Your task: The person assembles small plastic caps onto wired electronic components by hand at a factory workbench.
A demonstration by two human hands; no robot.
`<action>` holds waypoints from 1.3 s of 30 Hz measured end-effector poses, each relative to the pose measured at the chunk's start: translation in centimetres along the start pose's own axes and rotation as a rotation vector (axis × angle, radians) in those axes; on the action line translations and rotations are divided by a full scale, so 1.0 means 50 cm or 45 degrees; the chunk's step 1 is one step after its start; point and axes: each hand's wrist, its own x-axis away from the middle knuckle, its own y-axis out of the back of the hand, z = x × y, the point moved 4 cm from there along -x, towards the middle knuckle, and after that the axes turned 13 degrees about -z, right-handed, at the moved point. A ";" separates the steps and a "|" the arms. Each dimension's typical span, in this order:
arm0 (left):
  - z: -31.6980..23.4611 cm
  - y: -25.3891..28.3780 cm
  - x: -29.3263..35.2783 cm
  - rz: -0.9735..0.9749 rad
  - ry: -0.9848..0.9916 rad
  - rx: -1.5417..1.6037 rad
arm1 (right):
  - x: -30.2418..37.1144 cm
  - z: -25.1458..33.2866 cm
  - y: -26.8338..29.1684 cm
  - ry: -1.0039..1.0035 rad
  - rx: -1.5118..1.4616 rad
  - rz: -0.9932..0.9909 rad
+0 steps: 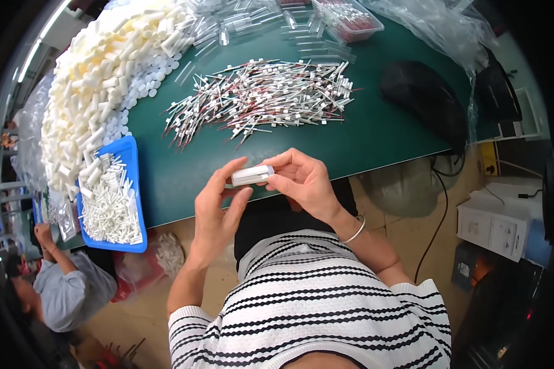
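Observation:
Over the table's near edge, my right hand (306,187) pinches one end of a short white cylinder (250,176) that looks like a tube with a translucent end. The cylinder lies almost level between my two hands. My left hand (217,206) is around its other end, thumb and forefinger spread apart below and above it. Whether other left fingers touch it from behind, I cannot tell. Beyond my hands, a wide heap of thin sticks (258,98) with small white pieces and reddish ends lies on the green table (184,178).
At left stands a blue tray (139,203) of small white tubes, beside a large pile of white foam cylinders (83,92) and translucent caps (143,81). Clear tubes (252,26) and a plastic box (368,26) lie at the back. A black bag-like object (421,92) rests right. Another person (74,286) sits lower left.

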 end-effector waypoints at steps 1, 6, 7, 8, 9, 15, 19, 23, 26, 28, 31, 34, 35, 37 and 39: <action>0.000 -0.005 0.003 -0.002 0.008 0.073 | 0.002 -0.001 -0.006 0.081 0.049 -0.028; 0.047 -0.029 -0.006 -0.160 0.235 0.443 | -0.004 0.051 -0.045 0.991 0.991 -0.115; 0.056 -0.032 -0.013 -0.164 0.230 0.423 | -0.003 0.064 -0.059 1.151 1.157 -0.134; 0.061 -0.034 -0.020 -0.141 0.208 0.337 | -0.002 0.072 -0.072 1.313 1.323 -0.155; 0.064 -0.035 -0.028 -0.116 0.185 0.252 | -0.008 0.074 -0.076 1.430 1.425 -0.132; 0.064 0.065 -0.278 -0.268 -0.401 -0.324 | -0.018 0.084 -0.024 1.217 1.272 -0.229; 0.130 0.109 -0.463 -0.566 -0.783 -1.372 | 0.015 0.067 -0.054 1.014 1.235 -0.081; 0.110 0.093 -0.447 -0.571 -0.821 -1.251 | 0.023 0.103 -0.016 1.049 1.140 -0.123; 0.078 0.072 -0.324 -0.301 -0.429 -0.148 | 0.024 0.140 0.031 0.840 0.946 -0.200; 0.004 0.011 -0.167 0.211 -0.005 0.459 | 0.025 0.156 0.031 0.789 0.805 -0.180; -0.014 -0.038 -0.057 0.493 0.208 0.496 | 0.016 0.148 0.023 0.793 0.750 -0.140; 0.006 -0.045 -0.023 0.552 0.321 0.577 | 0.031 0.124 0.021 0.875 0.883 -0.018; 0.008 -0.049 -0.013 0.525 0.340 0.579 | 0.036 0.122 0.022 0.875 0.886 -0.020; 0.018 -0.053 0.007 0.478 0.366 0.535 | 0.050 0.119 0.016 0.984 1.066 0.032; 0.020 -0.055 0.020 0.451 0.255 0.428 | 0.062 0.122 0.014 1.028 1.148 0.079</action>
